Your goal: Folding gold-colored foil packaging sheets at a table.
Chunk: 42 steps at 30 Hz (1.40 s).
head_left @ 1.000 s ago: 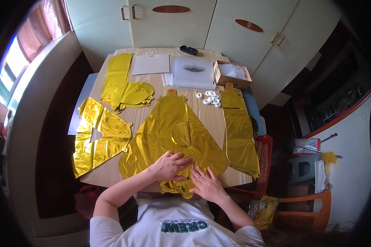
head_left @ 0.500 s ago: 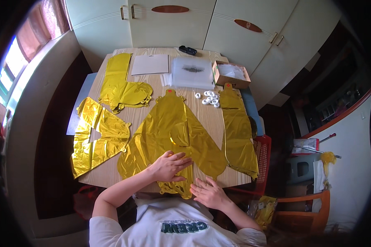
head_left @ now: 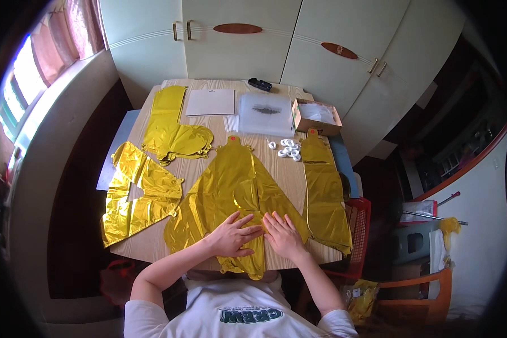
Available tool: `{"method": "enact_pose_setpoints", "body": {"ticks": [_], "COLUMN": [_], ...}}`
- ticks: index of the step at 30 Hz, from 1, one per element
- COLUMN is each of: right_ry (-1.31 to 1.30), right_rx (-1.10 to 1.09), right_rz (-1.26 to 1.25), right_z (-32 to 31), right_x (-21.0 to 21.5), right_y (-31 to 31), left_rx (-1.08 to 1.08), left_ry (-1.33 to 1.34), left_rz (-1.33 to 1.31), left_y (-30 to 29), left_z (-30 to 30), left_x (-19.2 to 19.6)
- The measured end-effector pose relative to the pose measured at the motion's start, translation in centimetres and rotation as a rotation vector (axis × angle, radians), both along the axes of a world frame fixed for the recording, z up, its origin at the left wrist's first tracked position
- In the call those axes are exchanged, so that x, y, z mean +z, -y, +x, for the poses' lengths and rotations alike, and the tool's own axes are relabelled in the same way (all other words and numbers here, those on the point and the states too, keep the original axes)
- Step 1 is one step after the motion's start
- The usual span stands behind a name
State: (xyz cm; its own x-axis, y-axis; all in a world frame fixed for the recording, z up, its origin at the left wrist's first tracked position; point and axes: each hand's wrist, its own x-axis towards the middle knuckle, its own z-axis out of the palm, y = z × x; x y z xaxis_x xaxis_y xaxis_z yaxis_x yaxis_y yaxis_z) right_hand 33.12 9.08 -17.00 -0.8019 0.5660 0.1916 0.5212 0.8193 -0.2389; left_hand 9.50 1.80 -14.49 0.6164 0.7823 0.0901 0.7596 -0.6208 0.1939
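Worn at the tabletop's (head_left: 134, 248) near edge: one white fabric T-shirt (head_left: 231, 291), bearing bold dark-green block lettering (head_left: 252, 316), finer print (head_left: 252, 308) above; white short left sleeve (head_left: 143, 318); matching right sleeve (head_left: 337, 323); bare left hand (head_left: 232, 235); bare right hand (head_left: 284, 238).

My left hand (head_left: 231, 237), palm down, angles rightward; my right hand (head_left: 284, 238), also palm down, points forward beside it.

One head view, wide fisheye worn by the person, looking down and forward across the table (head_left: 290, 180). Fairly near: wearer's shirt (head_left: 208, 321) at bottom centre, cabinets (head_left: 236, 56) span upper frame. Edges bend, corners black.
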Motion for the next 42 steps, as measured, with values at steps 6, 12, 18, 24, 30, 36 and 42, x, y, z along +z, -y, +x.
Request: {"method": "enact_pose_setpoints", "body": {"ticks": [6, 12, 18, 24, 30, 36, 42], "right_ry": [0.038, 0.067, -0.031, -0.034, 0.018, -0.001, 0.069], "right_rx": [0.011, 0.002, -0.132, -0.549, -0.339, -0.040, -0.179], "right_rz": [-0.007, -0.040, 0.081, 0.181, 0.185, 0.006, -0.061], "right_z": [0.6, 1.4, 1.4, 3.6, 3.0, -2.9, -4.2], "right_x": [-0.1, 0.4, 1.9, 1.8, 2.6, 0.8, -0.6], "right_y": [0.7, 1.8, 1.3, -0.3, -0.2, -3.1, -6.2], "left_rx": [0.009, 0.025, 0.029, 0.000, -0.008, -0.007, 0.009], "left_ry": [-0.014, -0.002, 0.003, -0.001, 0.000, 0.005, 0.001], "left_rz": [-0.008, 0.007, 0.027, 0.027, 0.022, 0.012, 0.018], "left_y": [0.9, 1.3, 0.3, -0.2, -0.7, -0.8, -0.1], "left_z": [0.5, 0.5, -0.4, -0.7, -0.6, -0.4, -0.5], "left_x": [0.2, 0.0, 0.3, 0.2, 0.0, 0.0, 0.3]}}
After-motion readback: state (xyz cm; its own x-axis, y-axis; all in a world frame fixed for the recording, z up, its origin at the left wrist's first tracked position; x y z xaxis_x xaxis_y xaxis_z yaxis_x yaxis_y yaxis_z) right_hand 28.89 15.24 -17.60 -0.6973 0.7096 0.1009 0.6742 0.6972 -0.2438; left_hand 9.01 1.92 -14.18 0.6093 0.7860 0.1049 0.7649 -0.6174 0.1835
